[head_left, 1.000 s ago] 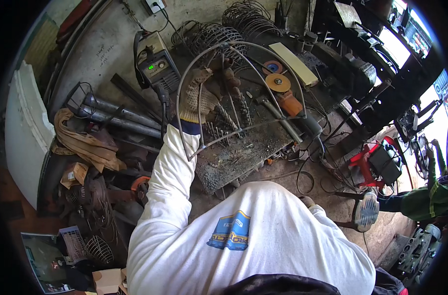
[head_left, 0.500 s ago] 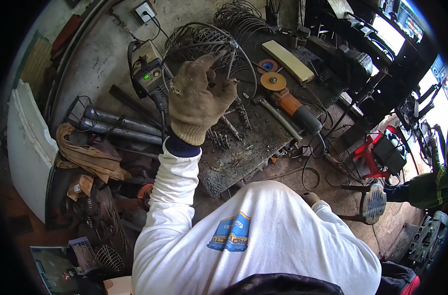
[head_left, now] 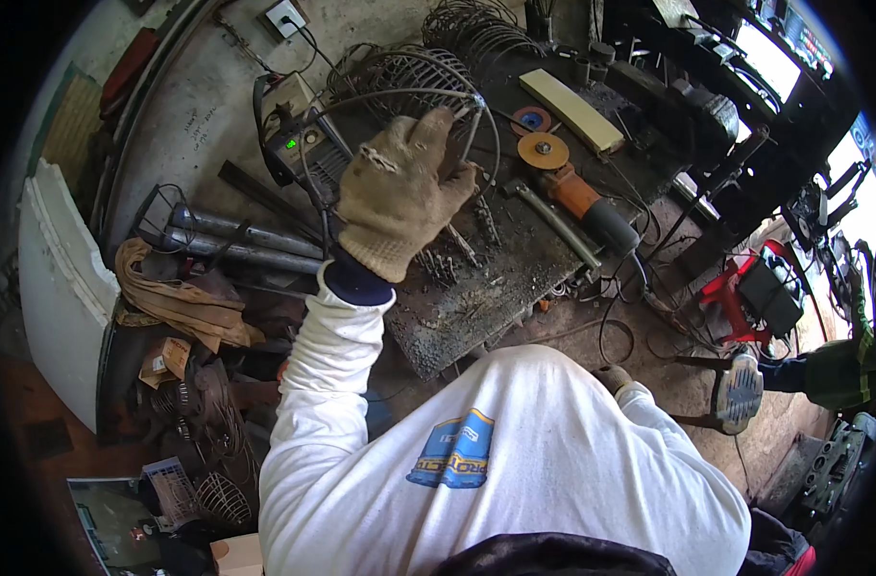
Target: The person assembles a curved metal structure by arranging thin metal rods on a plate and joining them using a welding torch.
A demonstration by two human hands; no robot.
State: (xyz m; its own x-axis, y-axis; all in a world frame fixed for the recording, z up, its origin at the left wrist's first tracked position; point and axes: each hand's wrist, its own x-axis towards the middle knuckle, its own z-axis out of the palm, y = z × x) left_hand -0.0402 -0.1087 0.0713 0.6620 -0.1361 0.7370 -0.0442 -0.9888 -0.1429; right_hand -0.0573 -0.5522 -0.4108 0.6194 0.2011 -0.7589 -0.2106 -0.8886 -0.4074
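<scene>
Above the bench (head_left: 472, 312), thin grey rod frame (head_left: 477, 100), curved

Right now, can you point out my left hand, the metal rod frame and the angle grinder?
Left hand (head_left: 401, 187): head view, on the back of the glove.
Metal rod frame (head_left: 477, 100): head view, on the joint where rods meet.
Angle grinder (head_left: 574, 196): head view, on its orange housing.
</scene>
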